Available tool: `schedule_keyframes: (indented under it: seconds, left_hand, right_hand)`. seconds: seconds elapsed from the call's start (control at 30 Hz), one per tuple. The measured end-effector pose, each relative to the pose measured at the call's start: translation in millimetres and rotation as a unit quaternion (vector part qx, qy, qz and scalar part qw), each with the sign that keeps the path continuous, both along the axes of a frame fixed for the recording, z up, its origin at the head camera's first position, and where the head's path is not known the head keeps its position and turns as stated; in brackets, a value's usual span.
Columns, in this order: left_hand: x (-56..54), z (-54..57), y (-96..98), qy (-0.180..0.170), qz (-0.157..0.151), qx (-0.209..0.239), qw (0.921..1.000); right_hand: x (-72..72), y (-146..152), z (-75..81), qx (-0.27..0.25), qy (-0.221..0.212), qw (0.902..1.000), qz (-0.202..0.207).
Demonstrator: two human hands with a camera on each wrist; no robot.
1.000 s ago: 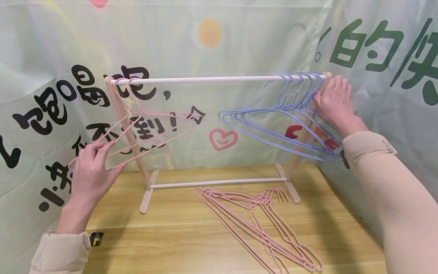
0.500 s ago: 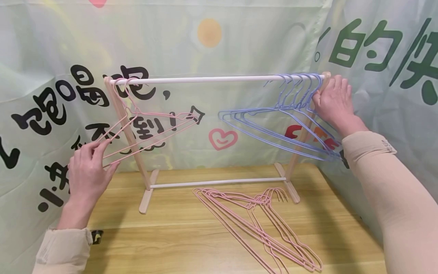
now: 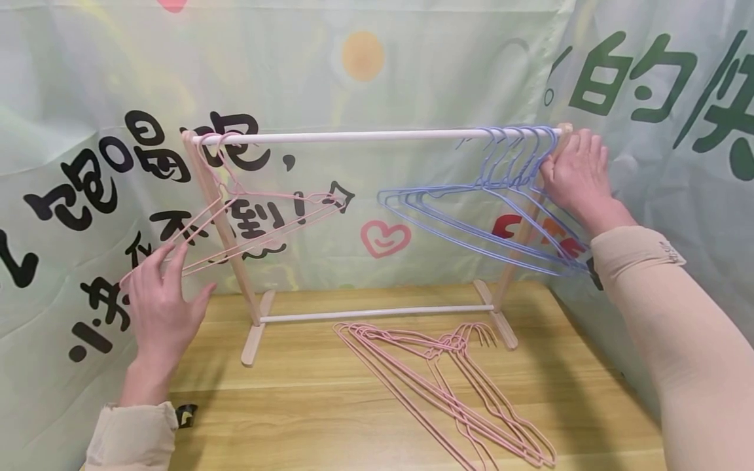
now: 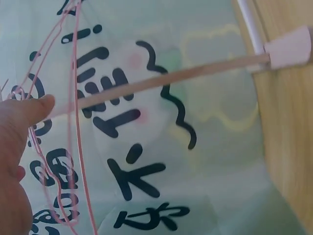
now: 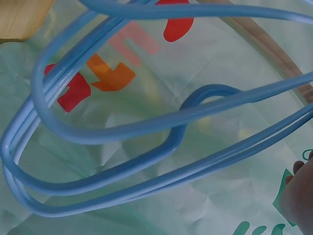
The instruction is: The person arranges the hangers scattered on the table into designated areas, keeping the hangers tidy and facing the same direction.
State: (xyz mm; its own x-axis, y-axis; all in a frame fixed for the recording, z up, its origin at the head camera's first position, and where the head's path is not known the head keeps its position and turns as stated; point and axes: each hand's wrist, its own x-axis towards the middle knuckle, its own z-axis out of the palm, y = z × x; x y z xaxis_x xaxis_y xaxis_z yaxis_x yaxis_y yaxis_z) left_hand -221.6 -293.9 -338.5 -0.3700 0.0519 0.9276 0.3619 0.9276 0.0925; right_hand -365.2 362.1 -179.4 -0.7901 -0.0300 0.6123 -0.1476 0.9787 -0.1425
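Two pink wire hangers (image 3: 277, 195) hang from the left end of the clothes rack's white top bar (image 3: 365, 137). My left hand (image 3: 161, 311) is at their left lower corners, fingertips right at the wires and thumb spread away from them. In the left wrist view, the thumb (image 4: 34, 110) overlaps the rack's wooden post (image 4: 166, 78), beside the pink wires. My right hand (image 3: 580, 176) grips the top of the rack's right post, its fingertips hidden behind the wood. Several blue hangers (image 3: 436, 190) hang right beside it; their rounded ends fill much of the right wrist view.
Several more pink hangers (image 3: 448, 392) lie in an overlapping pile on the wooden table (image 3: 283, 418), in front of the rack. A white lower bar (image 3: 377, 313) joins the rack's two feet. Printed cloth (image 3: 294, 65) stands close behind and on both sides.
My left hand opens its thumb away from the pink hangers and shifts slightly right, after a small move left. The pink hangers swing a little. The right hand stays on the post.
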Motion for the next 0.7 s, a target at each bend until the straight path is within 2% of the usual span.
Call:
schedule_keyframes:
  seconds: [0.1,0.23,0.33,0.4,0.53,0.7]
  left_hand:
    - [-0.1,-8.1,10.7,0.029,-0.015,0.032,0.999]
    - [-0.3,-18.2,29.6,0.038,-0.047,0.072,0.9956]
    - [0.0,-24.4,45.7,0.017,-0.081,0.097,0.9918]
    - [-0.6,-28.9,56.8,0.007,-0.11,0.115,0.9872]
    - [-2.8,-39.9,79.4,-0.023,-0.149,0.142,0.9782]
    - [-7.3,-56.2,105.9,-0.056,-0.195,0.144,0.9686]
  right_hand:
    - [-0.4,0.3,0.2,0.0,-0.002,1.0,0.0]
    - [-0.1,0.3,0.4,0.0,-0.005,1.0,-0.001]
    - [0.8,0.5,0.5,0.0,-0.003,1.0,-0.002]
    - [1.2,0.4,0.4,-0.001,-0.002,1.0,-0.001]
    - [1.5,0.6,0.1,-0.001,-0.002,1.0,-0.002]
    - [-0.2,0.4,-0.1,0.0,-0.005,1.0,0.0]
